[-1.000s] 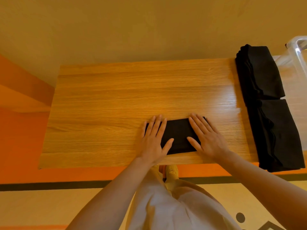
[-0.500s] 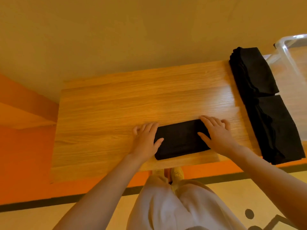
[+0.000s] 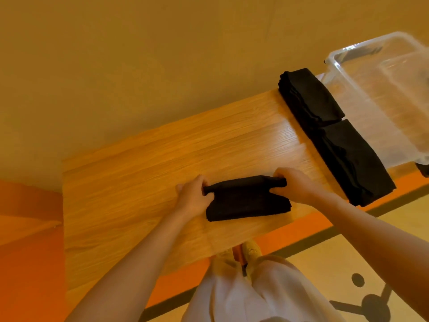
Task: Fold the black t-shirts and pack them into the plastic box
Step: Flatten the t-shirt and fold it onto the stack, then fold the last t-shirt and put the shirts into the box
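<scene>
Near the front edge of the wooden table (image 3: 130, 182), the left hand (image 3: 193, 197) and the right hand (image 3: 293, 187) each gripped one end of a folded black t-shirt (image 3: 247, 201), fingers curled round its far fold, its near part resting on the tabletop. Farther off, along the table's right edge, two stacks of folded black t-shirts (image 3: 334, 135) lay end to end, touching. Just beyond them at the far right corner stood the clear plastic box (image 3: 348, 63), its near wall beside the stacks.
</scene>
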